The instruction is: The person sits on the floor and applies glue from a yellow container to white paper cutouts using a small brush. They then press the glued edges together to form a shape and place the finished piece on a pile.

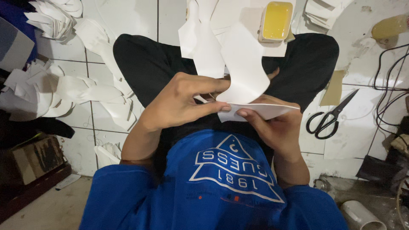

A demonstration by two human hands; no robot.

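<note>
A shallow rectangular tub (276,21) at the top, cream-walled, holds a yellow paste or glue that fills it nearly to the rim; it rests on loose white sheets on the floor (128,17), which is laid with large white glazed tiles split by dark grout lines and smeared with marks. At the far left a heap of white cut-outs (51,91) lies fanned in curved, petal-like layers, with a second heap (53,17) above it, and a worn brown box (36,157) sits low in the dark corner. In the middle, above the black trousers of crossed legs, the left hand (181,104) is closed in a pinch, thumb and forefinger pressing the bottom edge of a smooth, stiff white shaped piece (245,64) with a waisted, curving outline that stands upright. Just beside it the right hand (277,125) is curled closed under a flat white piece (260,111), thumb on top, the 2 pieces meeting at the pinch. Farther right, black-handled scissors (330,119) lie open on the tiles beside a tan card strip (333,88). Black cables (390,76) loop at the right edge, and a white tube (362,215) lies at the bottom right.
</note>
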